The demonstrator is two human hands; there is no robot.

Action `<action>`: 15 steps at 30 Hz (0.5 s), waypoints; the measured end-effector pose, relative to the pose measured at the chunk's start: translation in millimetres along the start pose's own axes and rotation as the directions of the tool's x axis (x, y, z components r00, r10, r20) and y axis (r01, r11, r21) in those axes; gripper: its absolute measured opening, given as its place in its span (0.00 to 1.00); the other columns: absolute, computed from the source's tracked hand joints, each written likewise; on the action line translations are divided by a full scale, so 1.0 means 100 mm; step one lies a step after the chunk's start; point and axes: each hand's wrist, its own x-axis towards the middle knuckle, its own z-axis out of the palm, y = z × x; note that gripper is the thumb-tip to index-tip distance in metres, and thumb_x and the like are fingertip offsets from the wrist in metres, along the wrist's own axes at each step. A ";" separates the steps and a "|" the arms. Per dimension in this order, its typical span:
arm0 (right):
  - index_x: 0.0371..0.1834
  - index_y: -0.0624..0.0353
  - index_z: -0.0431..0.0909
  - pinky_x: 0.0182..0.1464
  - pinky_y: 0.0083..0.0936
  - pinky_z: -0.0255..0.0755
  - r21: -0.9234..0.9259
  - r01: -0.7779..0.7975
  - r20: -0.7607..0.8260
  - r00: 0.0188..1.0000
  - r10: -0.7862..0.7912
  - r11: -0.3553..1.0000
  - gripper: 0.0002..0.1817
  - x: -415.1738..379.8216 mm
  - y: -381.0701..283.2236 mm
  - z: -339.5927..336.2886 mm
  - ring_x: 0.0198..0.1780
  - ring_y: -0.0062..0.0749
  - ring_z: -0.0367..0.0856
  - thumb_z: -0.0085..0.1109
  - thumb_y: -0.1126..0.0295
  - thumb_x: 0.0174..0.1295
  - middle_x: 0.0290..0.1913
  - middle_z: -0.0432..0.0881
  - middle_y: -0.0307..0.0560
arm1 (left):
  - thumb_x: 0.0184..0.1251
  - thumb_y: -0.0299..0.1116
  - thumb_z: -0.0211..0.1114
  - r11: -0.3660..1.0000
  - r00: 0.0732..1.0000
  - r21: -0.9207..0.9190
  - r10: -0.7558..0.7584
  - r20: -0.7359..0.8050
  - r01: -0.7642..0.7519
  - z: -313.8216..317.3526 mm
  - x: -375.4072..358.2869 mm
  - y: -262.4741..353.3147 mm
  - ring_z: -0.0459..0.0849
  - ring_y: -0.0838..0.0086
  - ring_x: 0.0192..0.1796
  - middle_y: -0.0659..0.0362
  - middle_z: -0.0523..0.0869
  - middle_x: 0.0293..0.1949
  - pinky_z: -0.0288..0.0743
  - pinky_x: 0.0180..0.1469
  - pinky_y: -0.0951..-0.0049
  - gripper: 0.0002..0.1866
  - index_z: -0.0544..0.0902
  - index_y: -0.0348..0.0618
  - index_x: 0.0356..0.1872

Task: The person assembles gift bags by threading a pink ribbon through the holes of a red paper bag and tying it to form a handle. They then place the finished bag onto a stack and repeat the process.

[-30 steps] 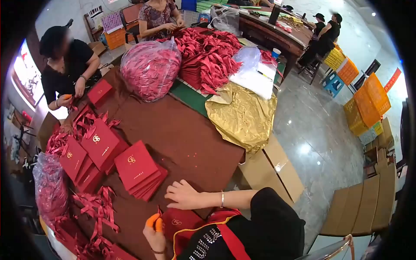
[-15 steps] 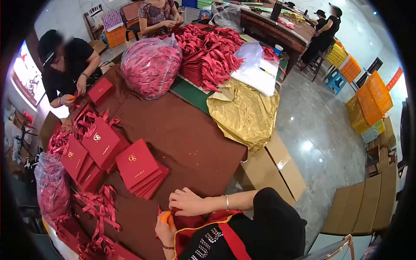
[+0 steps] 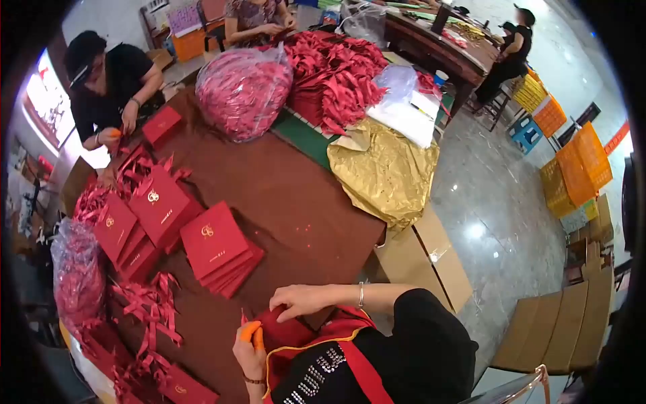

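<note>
At the table's near edge, a red bag (image 3: pixel 288 328) lies close to my body, partly hidden by my hands. My left hand (image 3: pixel 249 353), with orange covers on its fingers, is closed at the bag's left side. A pointed red tip, perhaps ribbon, sticks up by those fingers. Curled over the bag's upper edge is my right hand (image 3: pixel 299 301); whatever lies under its fingertips is hidden. Just beyond my hands sits a fanned stack of red bags (image 3: pixel 219 242) with gold logos. More red bags (image 3: pixel 161 205) stand to its left.
Loose red ribbons (image 3: pixel 151 306) and a plastic-wrapped bundle (image 3: pixel 77 269) lie at left. Farther back are a large bagged bundle (image 3: pixel 243 91), a ribbon pile (image 3: pixel 336 74) and gold wrapping (image 3: pixel 387 172). A co-worker (image 3: pixel 111 87) works at the far left. Cardboard (image 3: pixel 417 259) lies at right.
My right hand has risen slightly and shifted right, away from my left hand. More of the red bag shows between them. My left hand has moved a little left and the view has tilted slightly.
</note>
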 end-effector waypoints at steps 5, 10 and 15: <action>0.43 0.61 0.75 0.40 0.31 0.74 0.219 -0.154 0.128 0.983 0.128 0.964 0.17 0.03 0.01 -0.06 0.37 0.41 0.81 0.60 0.61 0.58 0.36 0.81 0.52 | 0.59 0.20 0.58 1.000 1.000 0.011 -0.002 0.014 0.002 0.04 -0.02 -0.08 0.81 0.66 0.37 0.52 0.81 0.34 0.74 0.43 0.73 0.07 0.80 0.37 0.37; 0.43 0.65 0.75 0.32 0.22 0.76 0.418 -0.395 0.147 0.918 0.369 0.818 0.13 0.11 0.07 0.01 0.31 0.22 0.78 0.61 0.68 0.59 0.33 0.80 0.46 | 0.61 0.21 0.59 0.997 0.983 0.004 -0.080 -0.164 0.082 -0.03 0.06 -0.05 0.81 0.69 0.35 0.54 0.81 0.35 0.73 0.40 0.75 0.07 0.80 0.35 0.39; 0.45 0.64 0.73 0.33 0.17 0.75 0.485 -0.465 0.230 0.885 0.406 0.740 0.12 0.12 0.18 0.07 0.33 0.17 0.75 0.59 0.71 0.61 0.30 0.76 0.38 | 0.58 0.21 0.63 0.982 0.967 0.031 -0.177 -0.182 0.186 -0.10 -0.10 -0.09 0.82 0.75 0.35 0.56 0.83 0.32 0.74 0.37 0.78 0.09 0.81 0.37 0.41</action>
